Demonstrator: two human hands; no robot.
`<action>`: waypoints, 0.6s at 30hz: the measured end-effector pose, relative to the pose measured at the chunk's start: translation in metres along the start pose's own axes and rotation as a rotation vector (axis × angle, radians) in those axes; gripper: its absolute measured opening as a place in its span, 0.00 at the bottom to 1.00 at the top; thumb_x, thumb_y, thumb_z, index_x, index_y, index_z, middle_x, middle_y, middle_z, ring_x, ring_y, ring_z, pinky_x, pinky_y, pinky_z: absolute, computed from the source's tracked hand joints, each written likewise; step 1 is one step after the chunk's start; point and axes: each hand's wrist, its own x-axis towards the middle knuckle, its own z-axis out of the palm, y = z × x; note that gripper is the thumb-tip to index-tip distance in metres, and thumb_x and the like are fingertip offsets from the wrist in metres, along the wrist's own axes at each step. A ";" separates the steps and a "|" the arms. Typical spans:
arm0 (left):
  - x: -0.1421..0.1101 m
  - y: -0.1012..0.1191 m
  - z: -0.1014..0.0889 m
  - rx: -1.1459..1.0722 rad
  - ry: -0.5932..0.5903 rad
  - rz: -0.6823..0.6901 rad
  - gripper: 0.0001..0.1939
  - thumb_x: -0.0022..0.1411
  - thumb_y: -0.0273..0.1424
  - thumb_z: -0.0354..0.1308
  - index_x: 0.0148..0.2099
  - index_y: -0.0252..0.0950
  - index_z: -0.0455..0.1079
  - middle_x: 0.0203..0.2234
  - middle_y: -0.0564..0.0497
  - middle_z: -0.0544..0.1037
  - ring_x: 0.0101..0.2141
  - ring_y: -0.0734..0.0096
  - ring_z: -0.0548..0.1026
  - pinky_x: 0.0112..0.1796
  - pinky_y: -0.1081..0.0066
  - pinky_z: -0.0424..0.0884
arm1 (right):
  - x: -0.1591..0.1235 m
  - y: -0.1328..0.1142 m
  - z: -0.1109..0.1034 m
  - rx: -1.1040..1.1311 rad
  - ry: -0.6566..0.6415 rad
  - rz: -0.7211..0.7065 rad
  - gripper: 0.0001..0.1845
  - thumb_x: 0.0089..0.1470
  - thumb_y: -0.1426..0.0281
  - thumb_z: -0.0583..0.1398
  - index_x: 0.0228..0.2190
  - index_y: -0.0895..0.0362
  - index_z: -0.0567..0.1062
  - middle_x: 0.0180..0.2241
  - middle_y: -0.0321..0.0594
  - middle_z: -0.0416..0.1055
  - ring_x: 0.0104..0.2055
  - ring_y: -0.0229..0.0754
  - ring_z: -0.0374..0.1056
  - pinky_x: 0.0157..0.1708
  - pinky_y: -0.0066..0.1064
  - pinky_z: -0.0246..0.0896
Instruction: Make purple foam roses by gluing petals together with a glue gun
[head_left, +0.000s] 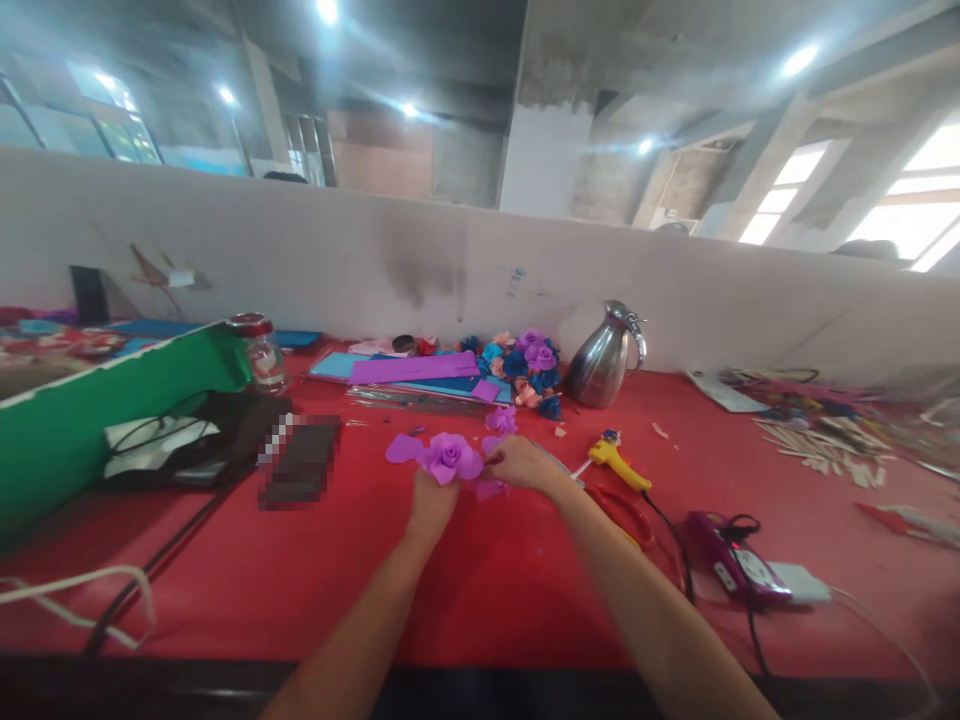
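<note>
My left hand (435, 497) is closed beneath a purple handmade rose (451, 456) and holds it up with its open face showing. To the left of the bloom is a loose purple petal (405, 449). My right hand (517, 465) is beside the rose, fingers pinched together on a purple petal (491, 446); its edges are partly covered by the fingers. Another purple piece (489, 489) shows under that hand. Just behind lies a smaller purple flower (502, 420). A yellow glue gun (619, 465) and red-handled scissors (626, 520) rest right of my right hand.
Purple strips (412, 369) lie on blue sheets at the back, beside a heap of finished flowers (534, 362). A steel jug (600, 360) and a lidded glass jar (264, 358) stand behind. A purple power strip (739, 565) with cords sits right; a green box wall (127, 400) is left.
</note>
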 end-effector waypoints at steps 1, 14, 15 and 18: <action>-0.001 0.003 -0.001 -0.024 0.030 0.002 0.07 0.51 0.35 0.55 0.32 0.38 0.65 0.27 0.51 0.74 0.32 0.67 0.73 0.33 0.70 0.69 | 0.002 0.003 -0.001 0.054 0.025 -0.007 0.18 0.44 0.66 0.61 0.10 0.59 0.66 0.12 0.28 0.50 0.18 0.30 0.48 0.21 0.26 0.39; 0.006 0.037 -0.017 -0.753 0.015 -0.192 0.18 0.47 0.43 0.66 0.36 0.37 0.70 0.30 0.54 0.72 0.24 0.80 0.63 0.30 0.75 0.63 | 0.008 0.020 0.007 1.306 0.616 0.144 0.20 0.29 0.55 0.70 0.18 0.59 0.77 0.18 0.36 0.70 0.23 0.34 0.59 0.25 0.27 0.50; 0.010 0.041 -0.017 -0.742 -0.037 -0.172 0.17 0.47 0.42 0.66 0.35 0.37 0.71 0.29 0.54 0.72 0.23 0.80 0.62 0.29 0.76 0.63 | 0.006 0.018 0.005 1.362 0.623 0.154 0.20 0.28 0.55 0.70 0.18 0.59 0.77 0.18 0.36 0.70 0.23 0.34 0.60 0.25 0.27 0.50; 0.024 0.051 -0.016 -0.616 -0.123 -0.095 0.13 0.46 0.38 0.67 0.31 0.35 0.73 0.24 0.54 0.73 0.24 0.78 0.65 0.29 0.76 0.63 | 0.003 0.014 0.001 1.507 0.629 0.185 0.20 0.25 0.57 0.72 0.19 0.58 0.77 0.18 0.36 0.71 0.23 0.34 0.61 0.25 0.27 0.52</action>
